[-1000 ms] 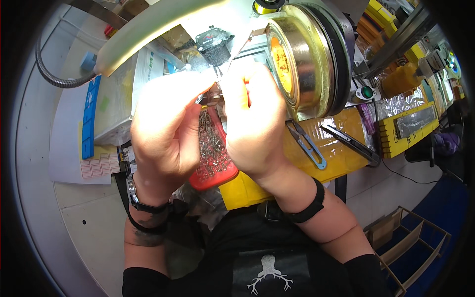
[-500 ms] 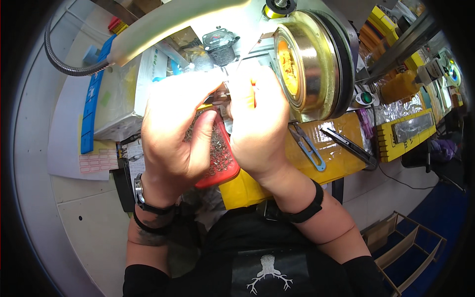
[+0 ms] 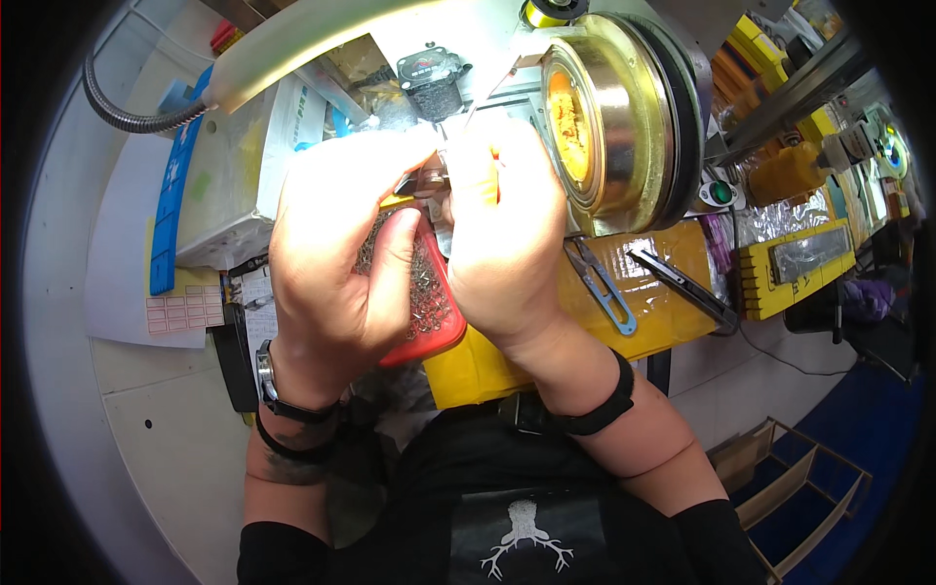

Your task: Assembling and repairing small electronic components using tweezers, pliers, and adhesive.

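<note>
My left hand (image 3: 331, 249) and my right hand (image 3: 507, 229) meet under the bright lamp, fingers closed and tips close together. Between them shows a small shiny metal piece (image 3: 429, 180), partly hidden by the fingers; which hand grips it I cannot tell. Glare washes out the fingertips, and whatever each one pinches is too small or covered to name. Directly below the hands is a red tray (image 3: 448, 331) of small metal parts (image 3: 424, 292), partly covered by my left hand. A large round metal drum (image 3: 624, 127) with an orange centre stands just right of my right hand.
Thread snips (image 3: 609, 297) and a black utility knife (image 3: 687, 290) lie on a yellow wrapped surface (image 3: 673, 336) at right. A black dial device (image 3: 431, 78) sits beyond the hands. A white box (image 3: 229, 185) stands left, beside a blue strip (image 3: 180, 195). The lamp (image 3: 322, 39) arches overhead.
The whole view has shifted slightly, moving the scene a little left and up. Both hands keep nearly the same closed pose at the same spot.
</note>
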{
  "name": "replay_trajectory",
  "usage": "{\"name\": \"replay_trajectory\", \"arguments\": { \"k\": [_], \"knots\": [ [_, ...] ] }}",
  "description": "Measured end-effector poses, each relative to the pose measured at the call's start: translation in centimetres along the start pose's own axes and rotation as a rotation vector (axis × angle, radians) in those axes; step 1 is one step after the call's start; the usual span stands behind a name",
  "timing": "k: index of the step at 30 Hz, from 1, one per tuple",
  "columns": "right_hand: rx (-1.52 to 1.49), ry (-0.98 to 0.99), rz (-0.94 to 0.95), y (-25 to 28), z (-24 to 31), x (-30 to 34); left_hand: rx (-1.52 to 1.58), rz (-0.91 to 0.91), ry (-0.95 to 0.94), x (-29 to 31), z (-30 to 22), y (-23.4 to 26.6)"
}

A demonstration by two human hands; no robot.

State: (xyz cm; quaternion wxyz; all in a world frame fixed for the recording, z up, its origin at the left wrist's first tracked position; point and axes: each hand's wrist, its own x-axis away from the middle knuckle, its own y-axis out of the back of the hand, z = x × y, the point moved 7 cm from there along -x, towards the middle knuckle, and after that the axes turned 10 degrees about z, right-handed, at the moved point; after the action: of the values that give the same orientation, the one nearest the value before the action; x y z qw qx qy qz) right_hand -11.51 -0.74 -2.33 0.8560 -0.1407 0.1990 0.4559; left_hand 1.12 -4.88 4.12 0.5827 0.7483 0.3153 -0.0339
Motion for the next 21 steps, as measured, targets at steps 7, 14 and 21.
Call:
{"name": "replay_trajectory", "arguments": {
  "k": [7,14,21],
  "knots": [
    [0.004,0.053,-0.011,-0.3,0.0,-0.1,0.181,-0.096,0.018,0.9,0.7,-0.8],
    [-0.072,0.017,-0.009,0.0,0.1,-0.1,0.63,-0.187,0.114,2.0,2.5,-4.4],
    [0.006,0.023,0.035,-0.2,0.0,-0.3,0.873,-0.169,0.037,1.1,2.8,-3.6]
  ]
}}
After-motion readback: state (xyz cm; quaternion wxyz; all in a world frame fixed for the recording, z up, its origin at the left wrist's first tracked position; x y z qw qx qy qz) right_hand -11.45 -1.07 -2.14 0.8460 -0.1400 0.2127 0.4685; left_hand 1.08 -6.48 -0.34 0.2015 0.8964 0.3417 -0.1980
